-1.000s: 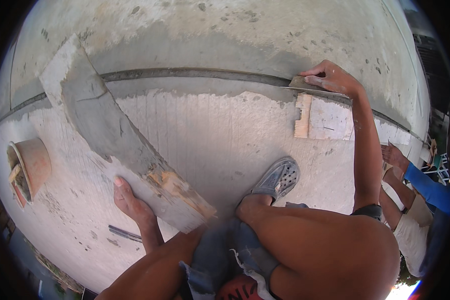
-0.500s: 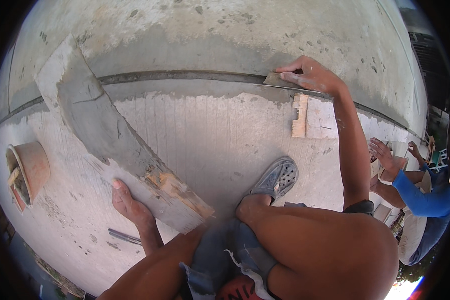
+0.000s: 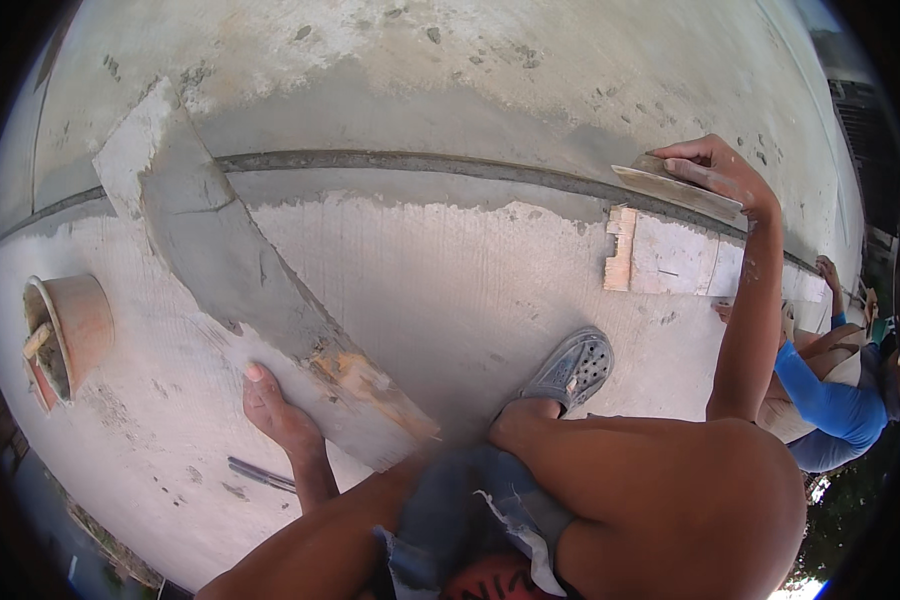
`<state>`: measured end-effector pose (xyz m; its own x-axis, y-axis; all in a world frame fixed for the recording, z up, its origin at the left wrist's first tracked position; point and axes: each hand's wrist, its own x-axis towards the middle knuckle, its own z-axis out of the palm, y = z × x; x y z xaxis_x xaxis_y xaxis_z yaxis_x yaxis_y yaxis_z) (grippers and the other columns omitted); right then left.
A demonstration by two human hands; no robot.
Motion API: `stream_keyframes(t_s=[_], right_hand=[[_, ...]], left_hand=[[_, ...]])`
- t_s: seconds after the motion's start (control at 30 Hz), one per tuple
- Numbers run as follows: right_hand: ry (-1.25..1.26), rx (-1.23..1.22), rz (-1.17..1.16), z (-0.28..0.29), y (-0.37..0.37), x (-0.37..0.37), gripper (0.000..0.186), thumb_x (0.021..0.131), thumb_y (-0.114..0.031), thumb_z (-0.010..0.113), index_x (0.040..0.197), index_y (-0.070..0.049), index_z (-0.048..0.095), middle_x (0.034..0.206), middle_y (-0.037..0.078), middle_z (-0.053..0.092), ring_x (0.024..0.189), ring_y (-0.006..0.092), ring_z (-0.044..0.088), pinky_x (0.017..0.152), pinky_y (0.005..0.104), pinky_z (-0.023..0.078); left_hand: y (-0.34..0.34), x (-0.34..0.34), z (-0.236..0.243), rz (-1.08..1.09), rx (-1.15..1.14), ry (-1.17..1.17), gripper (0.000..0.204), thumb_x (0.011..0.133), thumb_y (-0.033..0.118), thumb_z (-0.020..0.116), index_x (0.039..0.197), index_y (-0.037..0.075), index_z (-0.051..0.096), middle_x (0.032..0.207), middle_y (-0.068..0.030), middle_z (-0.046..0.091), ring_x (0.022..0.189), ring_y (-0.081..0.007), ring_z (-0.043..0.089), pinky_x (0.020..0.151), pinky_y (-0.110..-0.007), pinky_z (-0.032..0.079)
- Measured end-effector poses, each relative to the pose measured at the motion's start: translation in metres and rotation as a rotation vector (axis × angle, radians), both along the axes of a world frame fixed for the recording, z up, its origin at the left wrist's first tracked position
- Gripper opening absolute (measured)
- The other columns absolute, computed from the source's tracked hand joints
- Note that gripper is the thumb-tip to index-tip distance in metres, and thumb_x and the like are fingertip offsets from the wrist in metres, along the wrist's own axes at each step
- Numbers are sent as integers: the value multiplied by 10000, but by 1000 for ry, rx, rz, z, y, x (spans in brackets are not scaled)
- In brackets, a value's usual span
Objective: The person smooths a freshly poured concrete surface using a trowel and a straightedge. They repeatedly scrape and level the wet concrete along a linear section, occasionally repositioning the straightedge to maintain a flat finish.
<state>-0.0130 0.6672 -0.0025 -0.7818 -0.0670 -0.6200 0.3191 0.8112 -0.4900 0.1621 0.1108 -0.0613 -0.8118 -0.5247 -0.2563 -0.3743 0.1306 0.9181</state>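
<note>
My left hand [image 3: 282, 415] grips the lower edge of a long, ragged wooden board [image 3: 360, 415], thumb showing and fingers hidden beneath. Wet grey mortar [image 3: 205, 230] coats much of the board, which slants from my knee toward the far left. My right hand [image 3: 712, 172] is closed round the handle of a flat finishing trowel [image 3: 678, 190]. Its blade is tilted, seen nearly edge-on, just above the dark groove where wall and lower surface meet. Smooth damp mortar [image 3: 420, 185] runs in a band beside this groove [image 3: 370, 160].
A bucket [image 3: 78, 320] with a tool handle in it stands at far left. Two dark rods [image 3: 260, 474] lie near my left wrist. A pale, broken-ended board [image 3: 670, 255] lies under my right forearm. Another person in blue sleeves [image 3: 815, 390] crouches at right.
My right hand has moved right along the groove, and the trowel is now tilted so more of its blade shows. The other person's arm has lowered. My left hand still holds the board.
</note>
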Motion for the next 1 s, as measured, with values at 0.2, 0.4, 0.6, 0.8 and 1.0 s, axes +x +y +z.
stream_keyframes(t_s=[0.2, 0.4, 0.6, 0.8, 1.0], right_hand=[[115, -258, -108, -14, -96, -18, 448, 967, -437, 715, 1172, -45, 787, 918, 88, 762, 872, 156, 681, 768, 330, 516], [147, -361, 84, -68, -158, -44, 496, 946, -478, 734, 1204, -57, 779, 940, 103, 760, 863, 190, 670, 785, 353, 518], [85, -357, 115, -91, -177, -55, 502, 947, -482, 727, 1218, -63, 773, 1053, 165, 784, 938, 258, 713, 891, 400, 546], [129, -416, 175, -106, -173, -55, 476, 961, -455, 718, 1217, -57, 772, 972, 129, 787, 801, 193, 665, 821, 369, 540], [120, -309, 193, -99, -145, -49, 429, 970, -415, 720, 1198, -57, 781, 931, 116, 785, 784, 179, 668, 781, 339, 531]], left_hand=[[6, -9, 3, -26, -2, 38, 549, 1139, 404, 399, 1098, -97, 618, 1032, -130, 653, 934, -167, 588, 823, -296, 476], [5, -6, 15, -29, -17, 31, 570, 1124, 421, 426, 1216, -112, 605, 1127, -158, 662, 1013, -192, 616, 895, -329, 493], [2, 1, 15, -5, -57, 1, 579, 1124, 419, 420, 1239, -124, 586, 1135, -168, 658, 1031, -198, 613, 910, -338, 487], [-1, -1, 16, 22, -52, -34, 586, 1122, 423, 427, 1253, -129, 573, 1139, -165, 644, 1029, -192, 594, 903, -335, 478], [8, -9, 18, 74, -111, -11, 545, 1143, 388, 369, 997, -85, 597, 938, -118, 635, 862, -158, 559, 760, -301, 461]])
